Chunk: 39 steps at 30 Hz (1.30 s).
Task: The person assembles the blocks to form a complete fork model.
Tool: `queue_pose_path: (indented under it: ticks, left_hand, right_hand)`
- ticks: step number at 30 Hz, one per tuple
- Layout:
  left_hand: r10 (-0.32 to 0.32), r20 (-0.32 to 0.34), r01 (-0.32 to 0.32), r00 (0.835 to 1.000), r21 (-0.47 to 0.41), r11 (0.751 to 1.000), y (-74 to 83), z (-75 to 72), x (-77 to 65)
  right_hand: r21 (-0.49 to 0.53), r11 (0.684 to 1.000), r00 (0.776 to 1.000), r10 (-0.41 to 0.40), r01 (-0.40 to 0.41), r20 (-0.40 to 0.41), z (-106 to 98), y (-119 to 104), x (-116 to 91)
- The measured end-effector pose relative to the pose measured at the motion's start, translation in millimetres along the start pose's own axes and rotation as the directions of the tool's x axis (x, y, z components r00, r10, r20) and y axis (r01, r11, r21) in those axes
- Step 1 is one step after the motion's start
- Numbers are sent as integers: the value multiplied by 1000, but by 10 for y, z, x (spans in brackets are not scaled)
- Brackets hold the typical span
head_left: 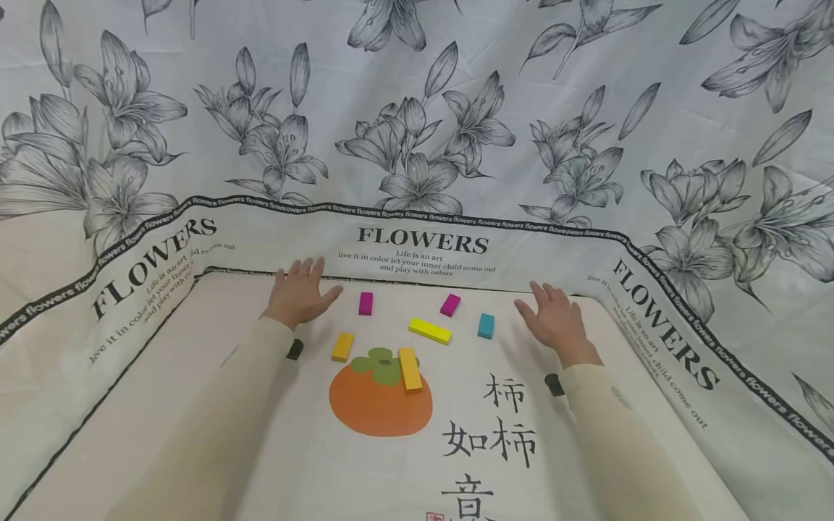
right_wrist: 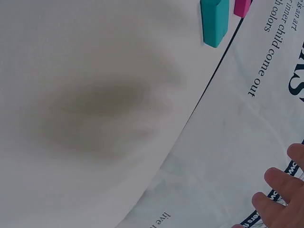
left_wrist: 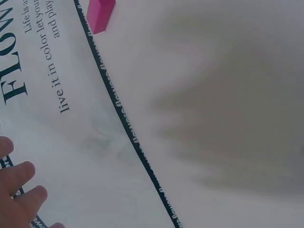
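My left hand point(head_left: 300, 293) hovers with its fingers spread near the far left of the table, holding nothing. Closest to it are a magenta block point(head_left: 366, 304) and an orange-yellow block point(head_left: 342, 347). On the other side, my right hand point(head_left: 554, 318) is also held up with spread fingers and is free of any object. A teal block point(head_left: 486, 325) lies just left of it. Between the hands lie a second magenta block point(head_left: 449, 305) and a long yellow block point(head_left: 430, 331). Another orange-yellow block point(head_left: 410, 370) rests across the printed persimmon.
The pale tabletop point(head_left: 313, 463) carries a printed orange persimmon point(head_left: 371, 409) and dark written characters point(head_left: 489, 438). A flowered white cloth point(head_left: 417, 188) with a black border rises behind and at both sides. A small dark object point(head_left: 295, 349) shows beside the left wrist, another point(head_left: 554, 384) beside the right.
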State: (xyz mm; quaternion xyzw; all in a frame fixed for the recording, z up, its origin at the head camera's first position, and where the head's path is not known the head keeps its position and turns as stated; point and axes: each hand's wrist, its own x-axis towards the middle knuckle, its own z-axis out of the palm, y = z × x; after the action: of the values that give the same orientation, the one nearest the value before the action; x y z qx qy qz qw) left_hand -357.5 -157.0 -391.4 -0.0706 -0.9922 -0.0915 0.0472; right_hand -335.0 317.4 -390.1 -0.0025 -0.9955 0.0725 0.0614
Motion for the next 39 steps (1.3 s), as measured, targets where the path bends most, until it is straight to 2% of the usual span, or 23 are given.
queue_pose_path:
  ticks: [10, 20, 26, 39]
  left_hand:
    - [37, 22, -37, 999, 12, 999, 145, 31, -77]
    - [107, -26, -106, 994, 4, 994, 288, 127, -128]
    - [118, -31, -119, 993, -30, 992, 405, 166, -182]
    - [176, -8, -176, 984, -9, 984, 629, 262, -291]
  right_hand:
    - [8, 997, 997, -77, 77, -5, -15, -161, -115]
    - [67, 987, 990, -143, 144, -18, 41, -313, -224]
    - [98, 983, 987, -157, 158, -15, 84, -411, -289]
    - [140, 973, 981, -191, 186, 24, 151, -632, -451]
